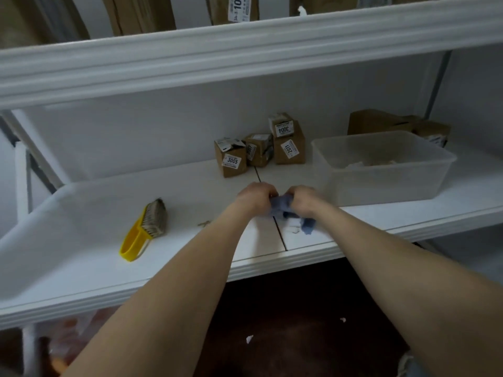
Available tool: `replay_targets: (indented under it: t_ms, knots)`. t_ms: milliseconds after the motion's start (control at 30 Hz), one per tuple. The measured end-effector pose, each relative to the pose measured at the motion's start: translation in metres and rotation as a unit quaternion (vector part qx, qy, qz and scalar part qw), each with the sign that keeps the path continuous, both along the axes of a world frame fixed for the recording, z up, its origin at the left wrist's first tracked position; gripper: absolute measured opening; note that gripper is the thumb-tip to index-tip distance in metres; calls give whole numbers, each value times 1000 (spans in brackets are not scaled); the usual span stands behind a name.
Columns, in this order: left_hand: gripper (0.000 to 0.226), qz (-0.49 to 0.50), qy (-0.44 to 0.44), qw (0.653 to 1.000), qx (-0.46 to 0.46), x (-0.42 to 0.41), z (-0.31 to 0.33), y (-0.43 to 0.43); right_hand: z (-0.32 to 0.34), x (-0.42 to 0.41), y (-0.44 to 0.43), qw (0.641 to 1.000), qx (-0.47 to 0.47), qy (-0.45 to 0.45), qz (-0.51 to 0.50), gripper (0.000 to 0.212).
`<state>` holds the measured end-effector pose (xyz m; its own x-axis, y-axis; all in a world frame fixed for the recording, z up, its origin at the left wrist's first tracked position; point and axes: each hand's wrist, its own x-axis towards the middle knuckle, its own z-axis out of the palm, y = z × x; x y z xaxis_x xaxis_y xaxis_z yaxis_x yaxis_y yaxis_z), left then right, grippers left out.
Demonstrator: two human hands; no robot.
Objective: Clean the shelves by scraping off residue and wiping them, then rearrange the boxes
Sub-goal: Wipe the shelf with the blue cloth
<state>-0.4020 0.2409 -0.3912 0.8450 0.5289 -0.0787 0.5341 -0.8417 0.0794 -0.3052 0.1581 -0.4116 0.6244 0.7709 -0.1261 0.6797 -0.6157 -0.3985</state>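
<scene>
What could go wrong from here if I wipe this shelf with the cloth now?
1. White scraps lie near the front edge of the shelf; wiping with the blue cloth held in left hand and right hand may push them to the floor or into the seam.
2. The clear tub sits close by the right hand; a wide sweep could bump it.

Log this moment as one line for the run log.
left hand: holds blue cloth | right hand: holds blue cloth | yellow brush: lying on shelf, untouched | boxes: back of shelf beside clear tub
</scene>
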Motion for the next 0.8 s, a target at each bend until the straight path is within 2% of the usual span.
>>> replay_targets:
  t_ms: [133, 300, 400, 533, 600, 667, 800]
  knots:
    - [23, 73, -31, 996, 38, -33, 13, 29, 8, -27, 38, 999, 33, -27, -13, 30]
    - [39, 169, -82, 982, 31, -89, 19, 62, 5, -69, 77, 999, 30, -15, -35, 40]
    - [46, 246, -84, 965, 32, -126, 23, 83, 2, -86, 90, 999, 9, -30, -36, 49]
    - [44, 342, -24, 939, 37, -170, 26, 105, 5, -106, 106, 998, 29, -57, -11, 44]
    - [37, 350, 26, 936, 18, -185, 24, 110, 4, -115, 111, 998, 27, -56, -1, 43]
    - [21, 345, 81, 935, -7, -195, 16, 112, 2, -120, 113, 998, 15, -55, 0, 43]
    - [5, 359, 90, 929, -2, -204, -2, 115, -4, -119, 112, 999, 28, -44, -3, 44]
